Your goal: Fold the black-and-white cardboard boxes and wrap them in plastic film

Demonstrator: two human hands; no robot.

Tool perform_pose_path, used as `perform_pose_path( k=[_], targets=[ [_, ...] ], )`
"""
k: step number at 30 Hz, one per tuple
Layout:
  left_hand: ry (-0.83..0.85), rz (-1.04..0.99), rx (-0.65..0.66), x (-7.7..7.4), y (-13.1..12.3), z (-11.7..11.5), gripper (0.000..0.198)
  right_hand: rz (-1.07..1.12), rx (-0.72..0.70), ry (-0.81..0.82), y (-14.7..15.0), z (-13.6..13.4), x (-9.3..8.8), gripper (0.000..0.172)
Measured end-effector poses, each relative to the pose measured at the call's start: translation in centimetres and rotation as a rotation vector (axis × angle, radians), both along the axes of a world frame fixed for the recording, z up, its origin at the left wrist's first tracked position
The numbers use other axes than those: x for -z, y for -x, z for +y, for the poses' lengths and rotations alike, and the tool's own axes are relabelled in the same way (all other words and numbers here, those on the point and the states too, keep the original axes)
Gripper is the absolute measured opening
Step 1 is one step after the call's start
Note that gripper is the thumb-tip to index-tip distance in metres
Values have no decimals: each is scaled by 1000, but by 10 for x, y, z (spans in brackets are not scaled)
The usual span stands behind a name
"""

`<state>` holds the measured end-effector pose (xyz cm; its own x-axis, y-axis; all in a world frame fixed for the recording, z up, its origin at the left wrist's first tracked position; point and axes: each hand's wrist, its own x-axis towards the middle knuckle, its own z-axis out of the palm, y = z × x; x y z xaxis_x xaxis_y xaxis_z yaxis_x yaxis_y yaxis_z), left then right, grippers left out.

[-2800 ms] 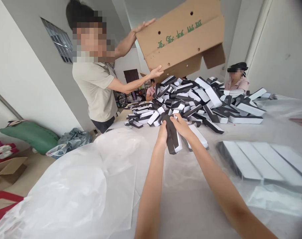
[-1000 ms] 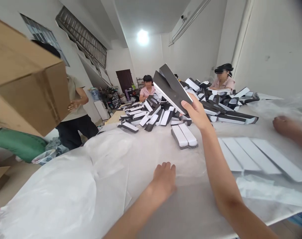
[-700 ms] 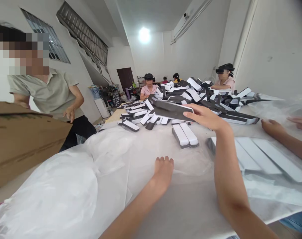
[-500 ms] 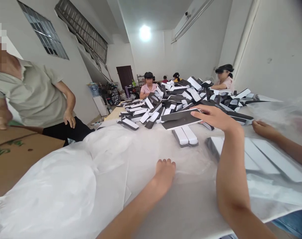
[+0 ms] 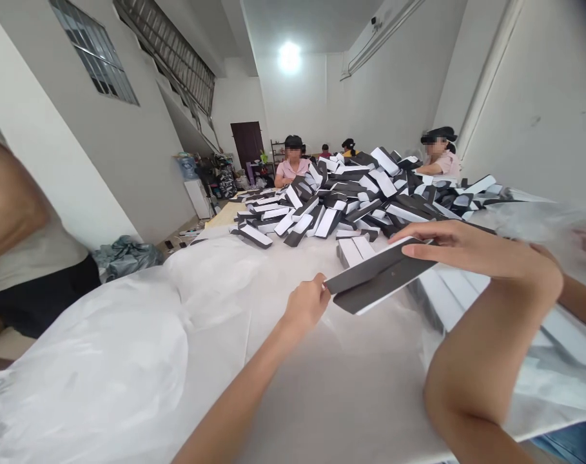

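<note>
My right hand (image 5: 447,248) grips two long black-and-white boxes (image 5: 377,276) from above, holding them level just over the table. My left hand (image 5: 306,304) is curled at the near end of those boxes, fingers touching the tip. Behind them two short white-topped boxes (image 5: 355,250) lie side by side on the white plastic sheet (image 5: 254,303). A big heap of the same black-and-white boxes (image 5: 355,193) fills the far part of the table.
A row of long white-topped boxes (image 5: 447,290) lies under my right arm. A person in a beige shirt (image 5: 17,251) stands close at the left. Other people sit behind the heap; another person's arm (image 5: 580,299) reaches in at the right. Clear plastic lies at the right edge.
My right hand brought the long boxes down from high above the heap toward me. My left hand lifted off the sheet and met their near end. The person with the cardboard box moved left.
</note>
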<state>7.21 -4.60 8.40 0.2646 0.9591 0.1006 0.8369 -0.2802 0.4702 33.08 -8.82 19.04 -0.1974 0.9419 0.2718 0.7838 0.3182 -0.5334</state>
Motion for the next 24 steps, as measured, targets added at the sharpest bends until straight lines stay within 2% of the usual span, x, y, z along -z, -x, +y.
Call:
perform_pose_path(
  k=[3, 6, 10, 13, 15, 18, 21, 24],
  targets=[
    [16, -50, 43, -2, 0, -1, 14, -4, -175, -12, -7, -16, -3, 33],
    [6, -60, 75, -2, 1, -2, 10, 43, -274, -77, -11, -30, -7, 29],
    [-6, -56, 76, 1, 1, -3, 21, -14, -183, 4, -6, -38, -6, 32],
    [-19, -77, 98, 0, 0, -5, 26, -139, -95, 80, -7, -37, 3, 35],
    [-44, -71, 97, -2, 0, -7, 27, -205, -56, 133, -10, -37, 15, 34],
    [-73, -50, 84, -4, 0, -7, 27, -230, 39, 127, -12, -41, 45, 33],
    [-86, -42, 90, -3, 0, -7, 29, -188, 303, 23, 4, -53, 85, 43],
    [-94, -23, 93, -2, 0, -7, 30, -138, 577, -38, 36, -66, 130, 55]
  ],
)
